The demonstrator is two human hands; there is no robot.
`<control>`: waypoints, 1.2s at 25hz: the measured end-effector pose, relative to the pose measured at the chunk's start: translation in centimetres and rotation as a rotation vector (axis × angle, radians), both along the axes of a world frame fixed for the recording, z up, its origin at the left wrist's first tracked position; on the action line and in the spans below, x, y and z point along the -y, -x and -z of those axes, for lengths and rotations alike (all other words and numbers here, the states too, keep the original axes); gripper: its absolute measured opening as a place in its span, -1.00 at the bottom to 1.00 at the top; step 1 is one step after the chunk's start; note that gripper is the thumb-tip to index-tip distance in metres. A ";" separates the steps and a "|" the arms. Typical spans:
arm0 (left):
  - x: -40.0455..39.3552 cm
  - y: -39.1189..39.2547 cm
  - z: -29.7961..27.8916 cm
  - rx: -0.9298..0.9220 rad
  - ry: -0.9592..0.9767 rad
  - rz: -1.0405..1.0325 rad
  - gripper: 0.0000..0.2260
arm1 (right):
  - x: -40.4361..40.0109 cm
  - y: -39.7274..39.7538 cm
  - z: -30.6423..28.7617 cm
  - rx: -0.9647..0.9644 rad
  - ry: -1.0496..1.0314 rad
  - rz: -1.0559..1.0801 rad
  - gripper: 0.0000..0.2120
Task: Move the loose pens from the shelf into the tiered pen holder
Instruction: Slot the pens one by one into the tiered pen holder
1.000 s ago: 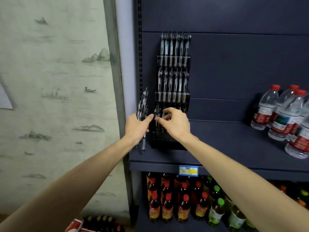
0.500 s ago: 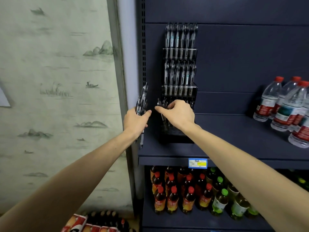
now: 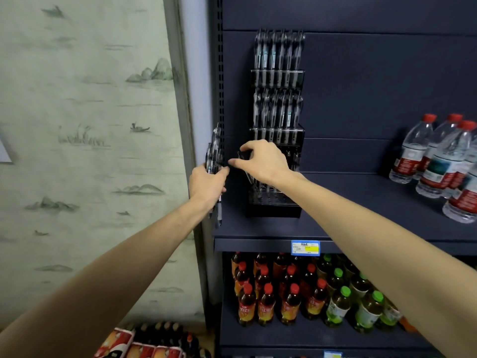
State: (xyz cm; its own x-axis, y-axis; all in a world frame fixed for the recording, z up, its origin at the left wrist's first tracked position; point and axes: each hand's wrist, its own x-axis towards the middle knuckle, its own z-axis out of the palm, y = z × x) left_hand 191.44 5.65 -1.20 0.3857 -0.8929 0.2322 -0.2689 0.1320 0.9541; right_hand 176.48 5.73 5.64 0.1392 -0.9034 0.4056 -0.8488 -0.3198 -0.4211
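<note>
Head view, looking down along both bare forearms toward a dark blue shelf (image 3: 361, 208). Left hand (image 3: 206, 186) is wrapped around a bundle of pens (image 3: 214, 156), held roughly upright at the shelf's left edge; tops stick out above the fist, tips show below the wrist. Right hand (image 3: 263, 161) is just right of it, thumb and forefinger pinched on the dark top of a single pen (image 3: 245, 164). That pen slants down to the right, its lower end running into the bottom tier of the tiered pen holder (image 3: 273, 202). Fingertips of the two hands are nearly touching; cannot tell whether they make contact.

Holder stands on the shelf against the back panel. Upper two tiers are full of upright pens. Bottom tier: a few pens visible at its right side, most of it hidden behind the right hand.

Water bottles (image 3: 438, 161) with red caps are grouped well to the right on the same shelf. Price tag (image 3: 305, 248) sits on the shelf's front edge. Lower shelf carries soft drink bottles (image 3: 296, 293) with red and green caps.
</note>
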 end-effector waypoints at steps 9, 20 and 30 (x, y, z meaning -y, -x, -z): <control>-0.5 0.6 -0.3 0.070 0.023 0.007 -0.86 | -0.4 0.6 1.1 0.122 0.081 0.024 -0.77; -0.4 0.8 0.4 0.067 0.033 0.010 -0.83 | -0.1 1.7 1.4 0.323 0.100 0.104 -0.77; -1.0 1.0 0.3 0.108 0.029 0.065 -0.82 | -0.4 2.3 2.2 0.215 0.046 0.189 -0.68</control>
